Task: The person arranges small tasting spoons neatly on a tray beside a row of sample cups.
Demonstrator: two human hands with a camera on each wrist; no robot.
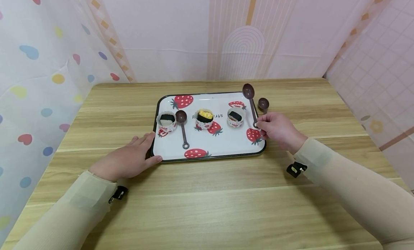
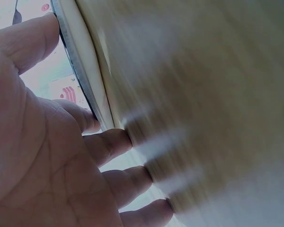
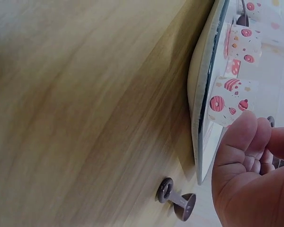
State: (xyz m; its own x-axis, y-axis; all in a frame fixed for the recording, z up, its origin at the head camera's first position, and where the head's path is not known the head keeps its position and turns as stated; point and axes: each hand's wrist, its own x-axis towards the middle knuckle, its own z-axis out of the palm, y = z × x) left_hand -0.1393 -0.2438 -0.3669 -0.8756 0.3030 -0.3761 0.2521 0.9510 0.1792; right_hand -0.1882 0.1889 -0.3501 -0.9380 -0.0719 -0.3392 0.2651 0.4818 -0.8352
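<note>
My left hand (image 1: 129,158) lies at the near left corner of a white strawberry-print tray (image 1: 223,146), thumb over the rim and fingers extended along the outer side. At the tray's right edge, my right hand (image 1: 279,129) pinches the ringed handle end of a large brown measuring spoon (image 1: 248,91), whose bowl points to the far side. A smaller brown measuring spoon (image 1: 181,116) lies on the tray's left part. Three paper cups stand in a row on the tray: a left cup (image 1: 169,128), a middle cup (image 1: 204,125) and a right cup (image 1: 235,123).
Another small brown measuring spoon (image 1: 263,104) lies on the wooden table (image 1: 207,203) beyond my right hand, just outside the tray. Black and white food pieces fill the outer cups; the middle one has a yellow topping. Patterned curtains (image 1: 181,38) hang behind the table.
</note>
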